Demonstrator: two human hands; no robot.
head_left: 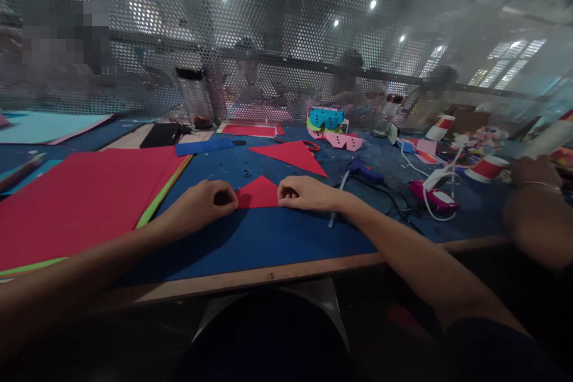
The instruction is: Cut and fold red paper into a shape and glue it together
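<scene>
Right, so the small red paper piece (258, 194) sits just about mid-frame, its peak pointing up the picture, its straight edge running along the bottom. And look at the fingers: the left hand (208, 200) has thumb and forefinger brought together on the left corner, while the right hand (307, 192) has its fingers curled in and seemingly pinched on the right one. The paper spans the gap between them, lying on the blue tabletop (268, 245). I'd call this the shaping stage, perhaps squaring up or creasing a fold; whether it's doubled over, I can't tell. What it calls for, I'd judge, is both corners held level and even pressure along that edge.

Just above, a larger red paper triangle (290, 156) lies beside red-handled scissors (311, 145). Right of centre, there's a blue glue gun (364, 171), a magenta device (433, 198) beyond it. Over at left, a broad red sheet (89, 203); at the far right edge, a co-worker's hand (537, 173)!
</scene>
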